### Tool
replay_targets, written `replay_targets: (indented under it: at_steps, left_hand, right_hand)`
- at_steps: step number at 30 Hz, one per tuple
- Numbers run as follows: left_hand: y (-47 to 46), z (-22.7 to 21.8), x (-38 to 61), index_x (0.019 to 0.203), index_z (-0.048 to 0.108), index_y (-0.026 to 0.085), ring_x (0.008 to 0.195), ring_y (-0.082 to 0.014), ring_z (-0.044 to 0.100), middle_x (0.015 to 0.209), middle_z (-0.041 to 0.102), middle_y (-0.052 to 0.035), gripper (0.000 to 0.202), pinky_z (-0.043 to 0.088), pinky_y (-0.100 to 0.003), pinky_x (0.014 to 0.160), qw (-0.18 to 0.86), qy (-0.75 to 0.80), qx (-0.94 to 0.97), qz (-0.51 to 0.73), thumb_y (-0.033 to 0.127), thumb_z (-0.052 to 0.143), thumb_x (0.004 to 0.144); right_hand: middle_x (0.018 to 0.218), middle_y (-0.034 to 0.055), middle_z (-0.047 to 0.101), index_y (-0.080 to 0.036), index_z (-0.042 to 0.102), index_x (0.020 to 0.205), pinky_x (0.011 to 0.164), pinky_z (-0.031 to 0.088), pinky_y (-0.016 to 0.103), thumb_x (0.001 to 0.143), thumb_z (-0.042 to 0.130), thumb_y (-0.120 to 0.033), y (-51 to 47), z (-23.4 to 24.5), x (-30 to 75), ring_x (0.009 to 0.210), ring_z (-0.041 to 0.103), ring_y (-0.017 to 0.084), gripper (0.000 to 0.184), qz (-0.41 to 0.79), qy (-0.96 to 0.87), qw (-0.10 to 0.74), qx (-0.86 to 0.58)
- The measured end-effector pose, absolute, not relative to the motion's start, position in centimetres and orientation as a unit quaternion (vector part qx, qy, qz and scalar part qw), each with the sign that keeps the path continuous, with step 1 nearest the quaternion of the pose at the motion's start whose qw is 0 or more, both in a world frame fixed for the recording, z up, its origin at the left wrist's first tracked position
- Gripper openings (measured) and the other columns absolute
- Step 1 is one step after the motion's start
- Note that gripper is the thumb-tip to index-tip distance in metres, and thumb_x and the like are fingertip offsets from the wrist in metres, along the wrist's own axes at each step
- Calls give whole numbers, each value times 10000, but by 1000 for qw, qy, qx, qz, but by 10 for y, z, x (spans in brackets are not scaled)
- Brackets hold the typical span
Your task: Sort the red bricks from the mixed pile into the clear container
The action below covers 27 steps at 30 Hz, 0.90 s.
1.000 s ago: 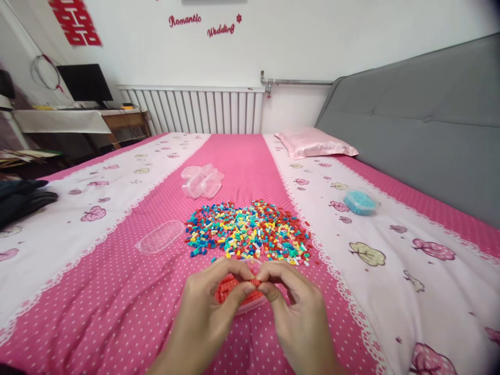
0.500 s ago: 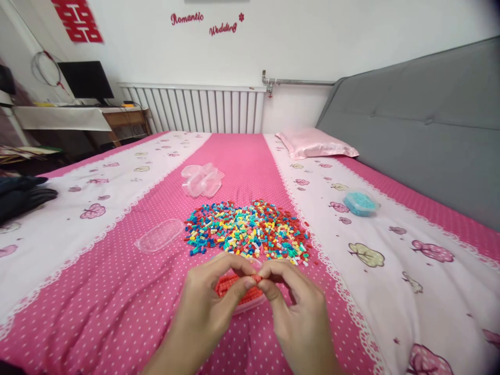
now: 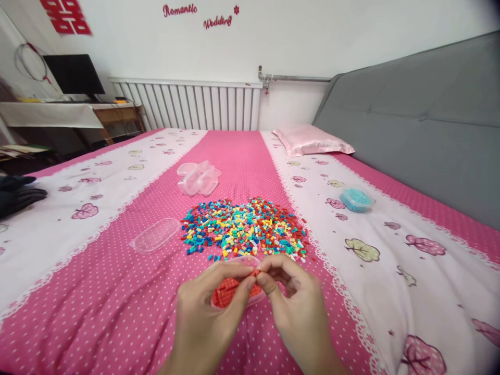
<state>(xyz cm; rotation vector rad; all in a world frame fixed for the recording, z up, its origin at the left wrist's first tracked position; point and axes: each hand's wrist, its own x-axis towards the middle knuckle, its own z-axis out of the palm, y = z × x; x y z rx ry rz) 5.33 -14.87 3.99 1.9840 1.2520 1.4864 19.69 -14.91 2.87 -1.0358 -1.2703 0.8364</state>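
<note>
My left hand (image 3: 205, 320) and my right hand (image 3: 299, 307) meet fingertip to fingertip low in the middle, pinching a small red piece (image 3: 255, 273) between them. Right under the fingers sits a clear plastic box of red pieces (image 3: 228, 291) on the pink dotted bedspread (image 3: 97, 312). Just beyond the hands lies a spread pile of small coloured pieces (image 3: 244, 226) in red, blue, yellow, teal and white.
A clear oval lid (image 3: 156, 234) lies left of the pile. Empty clear boxes (image 3: 198, 178) sit farther back. A box of light blue pieces (image 3: 354, 199) rests at right. A pink pillow (image 3: 312, 140), grey headboard (image 3: 422, 114), radiator (image 3: 187, 107) and desk with monitor (image 3: 72, 78) surround the bed.
Both hands stay pinched together over the red box, shifted slightly left in view. The camera has tilted a little.
</note>
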Motion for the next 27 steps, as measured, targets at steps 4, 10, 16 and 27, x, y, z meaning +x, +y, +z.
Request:
replay_targets:
  at_steps: [4, 10, 16, 27]
  left_hand:
    - [-149, 41, 55, 890, 767, 272, 761, -99, 774, 852, 807, 69, 140, 595, -139, 727, 159, 450, 704, 525, 152, 709, 852]
    - [-147, 44, 55, 814, 780, 260, 642, -103, 758, 753, 799, 71, 157, 593, -138, 644, 145, 477, 697, 515, 137, 689, 779]
    - [-143, 43, 58, 732, 777, 234, 585, -126, 752, 676, 783, 51, 140, 599, -147, 581, 232, 502, 659, 510, 149, 666, 738]
    - [-140, 42, 52, 782, 799, 215, 654, -170, 779, 742, 807, -4, 88, 632, -199, 632, 291, 481, 647, 515, 190, 715, 768]
  right_hand:
    - [773, 23, 732, -216, 682, 786, 644, 551, 237, 878, 651, -276, -148, 28, 197, 713, 712, 166, 114, 374, -538, 598, -462]
    - [805, 32, 745, -222, 698, 809, 644, 557, 254, 880, 636, -287, -149, 21, 194, 716, 715, 177, 114, 375, -538, 575, -490]
    - [772, 42, 746, -209, 695, 778, 640, 569, 257, 859, 620, -266, -148, 22, 191, 688, 717, 181, 124, 335, -547, 576, -507]
    - [754, 34, 749, -217, 721, 741, 631, 557, 262, 818, 689, -264, -145, 26, 195, 685, 719, 185, 95, 380, -529, 572, -498]
